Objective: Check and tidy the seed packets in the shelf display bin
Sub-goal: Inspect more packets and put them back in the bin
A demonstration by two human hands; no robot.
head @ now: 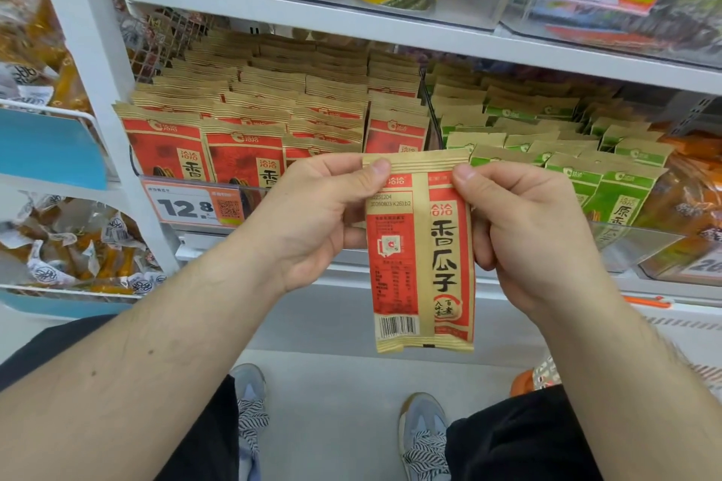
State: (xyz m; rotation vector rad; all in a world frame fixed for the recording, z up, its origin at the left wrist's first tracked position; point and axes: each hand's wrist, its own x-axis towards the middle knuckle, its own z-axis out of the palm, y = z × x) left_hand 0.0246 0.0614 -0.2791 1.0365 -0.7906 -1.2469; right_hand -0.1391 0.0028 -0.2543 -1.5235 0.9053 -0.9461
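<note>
Head view: red-and-kraft paper seed packet [422,258] held mid-frame, back panel showing, before the shelf display bin [644,242]. Left hand [312,215] and right hand [523,223] pinching top corners, thumbs in front. Probably light, crinkly, pliable; best gripped along sealed edges.

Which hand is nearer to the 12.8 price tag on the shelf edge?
Left. The left hand pinches the held red packet just right of the 12.8 price tag. The right hand grips the packet's far side, farther from the tag.
</note>
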